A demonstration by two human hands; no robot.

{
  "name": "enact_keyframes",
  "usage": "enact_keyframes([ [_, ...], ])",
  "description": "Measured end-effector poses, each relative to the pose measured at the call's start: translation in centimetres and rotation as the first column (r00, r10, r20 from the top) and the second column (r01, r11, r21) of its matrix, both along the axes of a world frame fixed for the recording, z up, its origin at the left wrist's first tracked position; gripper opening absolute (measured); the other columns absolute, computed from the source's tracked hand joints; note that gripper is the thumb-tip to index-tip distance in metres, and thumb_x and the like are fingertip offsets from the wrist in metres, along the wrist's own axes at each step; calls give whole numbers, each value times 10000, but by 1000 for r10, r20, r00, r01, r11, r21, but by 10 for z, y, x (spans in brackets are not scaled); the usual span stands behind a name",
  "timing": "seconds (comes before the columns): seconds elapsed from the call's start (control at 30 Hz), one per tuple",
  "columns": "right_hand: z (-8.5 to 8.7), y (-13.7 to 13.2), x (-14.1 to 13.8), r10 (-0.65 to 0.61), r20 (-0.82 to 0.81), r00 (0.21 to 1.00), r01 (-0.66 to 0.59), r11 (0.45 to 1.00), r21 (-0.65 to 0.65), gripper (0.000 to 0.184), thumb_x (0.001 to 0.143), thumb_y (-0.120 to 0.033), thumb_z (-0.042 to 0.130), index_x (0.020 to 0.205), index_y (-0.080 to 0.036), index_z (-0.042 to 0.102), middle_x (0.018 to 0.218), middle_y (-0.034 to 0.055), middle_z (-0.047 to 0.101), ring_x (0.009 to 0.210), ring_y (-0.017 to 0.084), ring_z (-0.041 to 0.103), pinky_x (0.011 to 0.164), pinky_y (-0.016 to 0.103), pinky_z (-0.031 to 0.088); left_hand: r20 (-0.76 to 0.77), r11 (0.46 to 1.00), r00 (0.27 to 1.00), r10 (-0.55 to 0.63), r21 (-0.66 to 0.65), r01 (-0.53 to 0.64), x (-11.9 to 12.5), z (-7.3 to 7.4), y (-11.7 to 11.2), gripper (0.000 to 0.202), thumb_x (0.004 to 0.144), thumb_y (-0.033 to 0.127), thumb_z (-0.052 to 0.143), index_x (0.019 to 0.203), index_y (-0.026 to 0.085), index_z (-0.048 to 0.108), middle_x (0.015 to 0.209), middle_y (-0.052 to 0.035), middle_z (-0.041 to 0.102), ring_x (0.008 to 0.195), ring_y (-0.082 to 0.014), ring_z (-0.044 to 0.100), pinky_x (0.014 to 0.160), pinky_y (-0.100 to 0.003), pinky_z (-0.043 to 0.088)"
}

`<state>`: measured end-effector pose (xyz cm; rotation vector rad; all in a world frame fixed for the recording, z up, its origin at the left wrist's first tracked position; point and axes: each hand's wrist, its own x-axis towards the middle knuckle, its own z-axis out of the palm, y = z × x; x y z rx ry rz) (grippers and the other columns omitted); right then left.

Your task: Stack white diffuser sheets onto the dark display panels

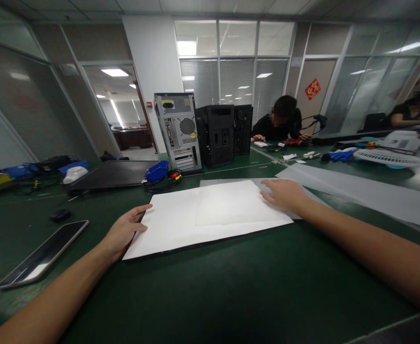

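Observation:
A flat white panel (174, 220) with a thin dark edge along its front lies at a slight slant before me. My left hand (127, 230) grips its left edge, thumb and fingertips over the rim. At the right edge, my right hand (285, 195) holds the same panel, with thumb and forefinger showing and the other fingers hidden. A paler rectangle (227, 203) shows on the panel's right half; whether it is a separate sheet I cannot tell. Partly beneath the panel and right hand lies a translucent grey sheet (313, 198).
A phone (43, 255) and a small black round object (60, 215) lie left on the green table (210, 296). Computer cases (181, 134), a dark panel (113, 174) and a blue object (156, 171) stand behind. Another long sheet (367, 193) lies right. A co-worker (278, 119) sits opposite.

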<state>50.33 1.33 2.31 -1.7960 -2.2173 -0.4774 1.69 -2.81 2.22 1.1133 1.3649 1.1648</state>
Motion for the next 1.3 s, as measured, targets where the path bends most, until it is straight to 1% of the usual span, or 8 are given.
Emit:
enact_keyframes([
  [0.1,-11,14,27,-168,50,985,171,983,-72,668,908,-612,419,1411,-185,523,1226,188,655,1063,373,629,839,496,494,8,1000,1000,2,9,-2,-1,-1,0,722,560,-63,646,1230,207,646,1387,-139,615,827,-236,754,552,-275,582],
  [0.2,-16,20,37,-204,43,978,208,966,-155,730,917,-672,333,1430,-181,504,1272,194,630,1093,388,613,845,519,493,3,1000,1000,8,4,-8,0,-1,0,693,576,-35,680,1224,211,654,1363,-138,630,803,-227,753,562,-281,590],
  [0.47,-10,8,10,-65,-36,997,56,978,-201,742,910,-691,321,1400,-181,546,1228,172,659,1065,368,630,862,506,498,-5,1000,1000,6,1,-6,0,-3,2,650,615,21,725,1231,217,648,1341,-127,640,758,-201,742,563,-279,582],
  [0.7,-8,-6,-16,55,-152,987,-85,976,-198,676,945,-641,335,1371,-173,570,1350,123,602,1181,325,585,996,491,461,-8,1000,1000,13,9,-13,-1,-4,3,614,610,42,749,1193,221,676,1350,-108,644,818,-206,744,618,-284,589],
  [0.83,-7,-13,-26,93,-154,984,-123,971,-204,652,950,-641,348,1369,-195,572,1358,107,598,1184,317,584,983,485,475,-35,1000,999,27,16,-27,1,-2,2,602,604,61,765,1182,209,685,1329,-118,661,839,-215,745,633,-286,588],
  [1.1,-8,-17,-35,194,-153,969,-219,960,-172,602,972,-631,324,1174,-207,699,1181,108,696,1058,297,642,934,480,496,-109,999,993,45,20,-43,6,4,-1,559,635,96,786,1173,221,700,1380,-116,635,1014,-228,718,738,-276,578],
  [1.2,-11,-16,-38,222,-164,961,-250,952,-175,616,978,-630,312,1196,-196,691,1238,121,670,1125,303,620,982,489,474,-123,999,992,31,12,-30,6,4,-1,560,650,119,784,1191,222,688,1368,-117,642,998,-232,725,749,-289,578],
  [1.3,-14,-16,-42,256,-214,943,-296,938,-180,644,979,-640,307,1306,-191,632,1388,128,572,1275,310,532,1066,498,419,-134,1000,990,29,13,-28,6,4,-2,570,652,124,787,1204,220,683,1345,-115,656,991,-228,724,750,-284,574],
])
